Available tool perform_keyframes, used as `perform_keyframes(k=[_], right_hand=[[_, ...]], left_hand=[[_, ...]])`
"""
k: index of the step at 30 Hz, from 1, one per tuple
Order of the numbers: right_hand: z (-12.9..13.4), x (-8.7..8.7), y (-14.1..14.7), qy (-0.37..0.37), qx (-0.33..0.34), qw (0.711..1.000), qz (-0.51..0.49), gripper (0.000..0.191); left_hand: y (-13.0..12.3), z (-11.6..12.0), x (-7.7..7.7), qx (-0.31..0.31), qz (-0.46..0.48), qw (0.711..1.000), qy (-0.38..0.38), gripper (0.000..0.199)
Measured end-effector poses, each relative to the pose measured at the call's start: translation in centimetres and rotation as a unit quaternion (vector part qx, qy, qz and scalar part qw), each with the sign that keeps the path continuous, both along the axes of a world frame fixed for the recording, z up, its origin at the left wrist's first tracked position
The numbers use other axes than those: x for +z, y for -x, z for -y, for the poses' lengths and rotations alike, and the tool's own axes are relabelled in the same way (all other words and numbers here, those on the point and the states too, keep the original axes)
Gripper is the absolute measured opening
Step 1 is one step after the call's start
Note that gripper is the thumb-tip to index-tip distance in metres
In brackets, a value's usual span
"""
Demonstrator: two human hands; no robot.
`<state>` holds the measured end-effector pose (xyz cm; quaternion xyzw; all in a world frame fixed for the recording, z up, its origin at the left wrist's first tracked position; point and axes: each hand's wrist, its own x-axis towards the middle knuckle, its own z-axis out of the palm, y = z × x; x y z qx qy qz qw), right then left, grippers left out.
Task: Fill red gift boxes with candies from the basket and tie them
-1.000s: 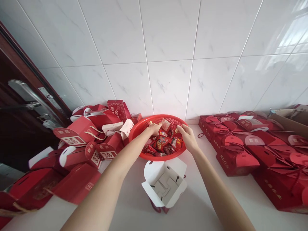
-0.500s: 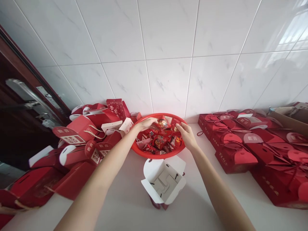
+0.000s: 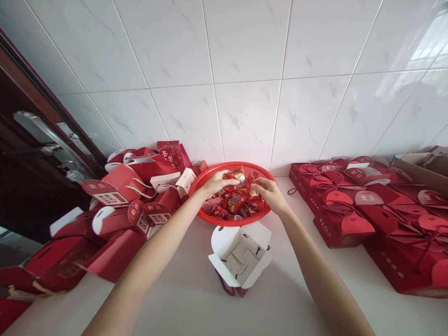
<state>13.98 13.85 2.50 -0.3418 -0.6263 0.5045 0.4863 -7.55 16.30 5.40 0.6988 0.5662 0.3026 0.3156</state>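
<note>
A red plastic basket point(image 3: 210, 218) full of wrapped candies point(image 3: 235, 203) stands against the wall. Over its left side, my left hand point(image 3: 220, 182) has its fingers closed at a shiny red-and-gold wrapped candy point(image 3: 239, 176). My right hand point(image 3: 269, 190), at the basket's right side, pinches a small candy with a gold and red wrapper point(image 3: 254, 190). Just in front of the basket sits an unfolded gift box point(image 3: 241, 261), white inside, its flaps spread and its bottom bare.
Red gift boxes point(image 3: 115, 186) lie piled at the left, some with rope handles, beside a dark door with a metal handle point(image 3: 42, 135). Closed red boxes point(image 3: 345, 228) tied with cords stand in rows at the right. A brown carton point(image 3: 420, 168) is behind them.
Both hands have moved inward over the candies, toward each other. My right hand now shows a small candy at its fingertips. The view has shifted slightly.
</note>
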Motion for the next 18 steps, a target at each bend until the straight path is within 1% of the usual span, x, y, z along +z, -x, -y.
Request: perform_keyframes(k=[2, 3, 4, 6, 8, 9, 12, 14, 18], right_hand=[[0.3, 0.3, -0.1, -0.010, 0.049, 0.998, 0.042, 0.034], [0.4, 0.4, 0.0, -0.010, 0.061, 0.996, 0.062, 0.036], [0.4, 0.4, 0.0, -0.008, 0.056, 0.996, 0.075, 0.040], [0.4, 0.4, 0.3, -0.005, 0.003, 0.998, 0.068, 0.045], [0.3, 0.4, 0.5, -0.010, -0.056, 0.998, 0.036, 0.043], [0.3, 0.3, 0.5, -0.013, -0.062, 0.998, 0.023, 0.043], [0.3, 0.3, 0.5, -0.012, -0.009, 1.000, 0.000, 0.045], [0.2, 0.3, 0.4, 0.005, 0.016, 0.999, -0.030, 0.044], [-0.1, -0.1, 0.4, 0.056, 0.000, 0.993, -0.105, 0.045]], left_hand=[[0.5, -0.2, -0.1, -0.008, 0.121, 0.992, 0.029, 0.039], [0.7, -0.3, -0.1, -0.005, 0.163, 0.986, 0.042, 0.039], [1.0, -0.4, -0.1, -0.002, 0.179, 0.983, 0.050, 0.038], [1.3, -0.4, -0.1, -0.024, 0.177, 0.982, 0.061, 0.035], [1.3, -0.3, 0.1, -0.069, 0.163, 0.982, 0.062, 0.034], [1.1, -0.1, 0.2, -0.090, 0.157, 0.981, 0.064, 0.037], [0.2, 0.4, 0.7, -0.135, 0.150, 0.976, 0.078, 0.050], [-0.6, 0.8, 0.9, -0.150, 0.169, 0.971, 0.073, 0.054], [-1.6, 1.1, 0.4, -0.134, 0.232, 0.963, 0.036, 0.056]])
